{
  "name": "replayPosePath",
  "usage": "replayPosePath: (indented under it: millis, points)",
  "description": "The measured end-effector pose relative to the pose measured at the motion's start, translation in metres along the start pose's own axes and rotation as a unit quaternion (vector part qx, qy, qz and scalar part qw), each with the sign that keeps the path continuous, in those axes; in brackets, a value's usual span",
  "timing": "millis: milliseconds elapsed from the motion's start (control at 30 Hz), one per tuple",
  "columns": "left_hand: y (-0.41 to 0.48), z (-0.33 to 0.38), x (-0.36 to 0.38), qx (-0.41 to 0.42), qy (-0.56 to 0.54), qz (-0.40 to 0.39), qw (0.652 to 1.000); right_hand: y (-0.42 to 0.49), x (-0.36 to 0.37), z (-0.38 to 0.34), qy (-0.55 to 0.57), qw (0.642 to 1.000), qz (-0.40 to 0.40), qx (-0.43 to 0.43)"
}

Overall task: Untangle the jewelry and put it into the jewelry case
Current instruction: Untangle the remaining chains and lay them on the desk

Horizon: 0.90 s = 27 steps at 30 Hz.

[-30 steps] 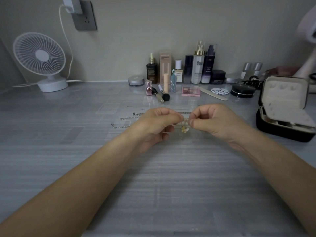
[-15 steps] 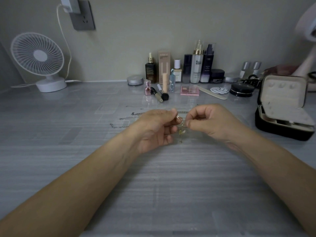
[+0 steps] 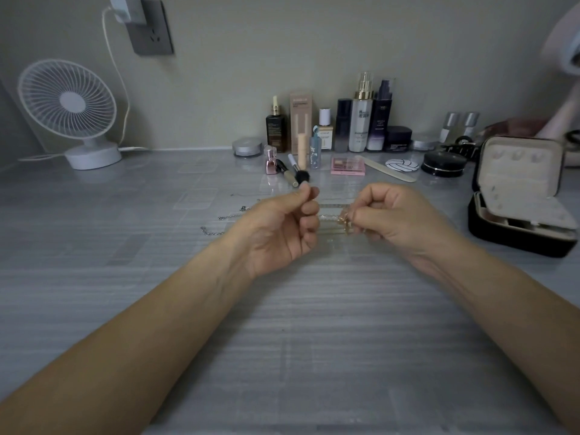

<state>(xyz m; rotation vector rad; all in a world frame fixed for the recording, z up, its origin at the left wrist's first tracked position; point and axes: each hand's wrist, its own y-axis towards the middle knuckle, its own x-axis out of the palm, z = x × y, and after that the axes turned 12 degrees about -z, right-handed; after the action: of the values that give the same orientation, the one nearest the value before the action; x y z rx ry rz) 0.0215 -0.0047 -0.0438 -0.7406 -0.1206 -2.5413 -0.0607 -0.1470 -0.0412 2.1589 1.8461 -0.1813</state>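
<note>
Above the middle of the grey table, my left hand (image 3: 282, 224) and my right hand (image 3: 395, 215) hold a pale beaded strand with a gold charm (image 3: 343, 221) stretched between them. My right fingers pinch the charm end. My left thumb and forefinger pinch the other end, raised a little. A silver chain (image 3: 219, 226) lies on the table left of my left hand, partly hidden behind it. The black jewelry case (image 3: 514, 196) stands open at the right, lid up, cream lining showing.
Cosmetic bottles (image 3: 361, 124), brushes (image 3: 295, 172), a pink palette (image 3: 347, 166) and a nail file (image 3: 389, 169) line the back of the table. A white desk fan (image 3: 67, 111) stands back left with its cord to a wall socket. A black compact (image 3: 443, 164) sits near the case.
My hands have drawn apart, pulling the beaded strand out between them. My left hand has turned and lifted its pinching fingers; the gold charm now sits at my right fingertips.
</note>
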Motion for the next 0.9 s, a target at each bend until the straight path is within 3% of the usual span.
replayPosePath:
  millis: [167, 267, 400, 533, 900]
  points:
    - [0.000, -0.001, 0.001, -0.004, 0.100, 0.037, 0.994, 0.000, -0.002, -0.002, 0.047, 0.999, -0.002, 0.005]
    - [0.001, -0.006, 0.003, 0.023, 0.235, 0.067, 0.969, 0.000, -0.003, -0.002, 0.051, 0.999, -0.005, 0.006]
    - [-0.001, -0.007, 0.006, 0.043, 0.318, 0.081, 0.944, -0.001, -0.002, -0.002, 0.052, 0.999, -0.006, 0.012]
    - [-0.006, -0.007, 0.012, 0.032, 0.434, 0.096, 0.895, -0.001, -0.003, -0.002, 0.060, 0.998, -0.003, 0.020]
    - [-0.008, -0.005, 0.013, 0.091, 0.511, 0.105, 0.848, 0.001, -0.007, -0.002, 0.042, 0.999, 0.016, 0.029]
